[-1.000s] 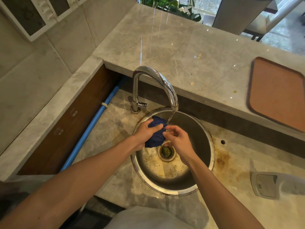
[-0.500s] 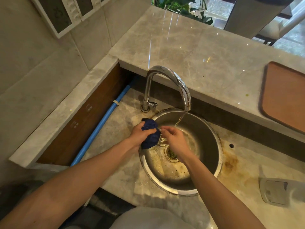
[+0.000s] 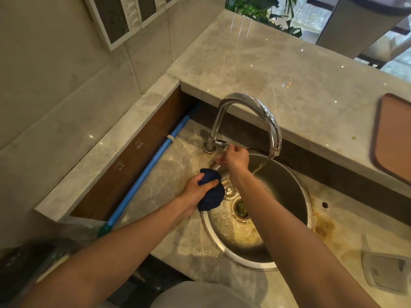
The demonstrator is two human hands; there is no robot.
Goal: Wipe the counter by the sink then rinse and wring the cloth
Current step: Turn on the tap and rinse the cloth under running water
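Note:
My left hand (image 3: 195,190) grips a bunched dark blue cloth (image 3: 211,194) over the left rim of the round steel sink (image 3: 289,181). My right hand (image 3: 235,156) is up at the base of the chrome tap (image 3: 249,103). Its blurred fingertips pinch the small tap handle (image 3: 221,142). A thin stream of water (image 3: 262,165) runs from the spout into the bowl. The drain (image 3: 241,208) holds green scraps. The wet marble counter (image 3: 178,156) surrounds the sink.
A raised marble ledge (image 3: 289,74) runs behind the tap, with a brown tray (image 3: 393,136) on it at right. A blue pipe (image 3: 151,165) lies along the left wall. A pale plastic container (image 3: 384,272) sits at lower right, near a rust stain (image 3: 322,227).
My right hand let go of the cloth and moved up-left to the tap handle. My left hand keeps the cloth and has shifted toward the sink's left rim.

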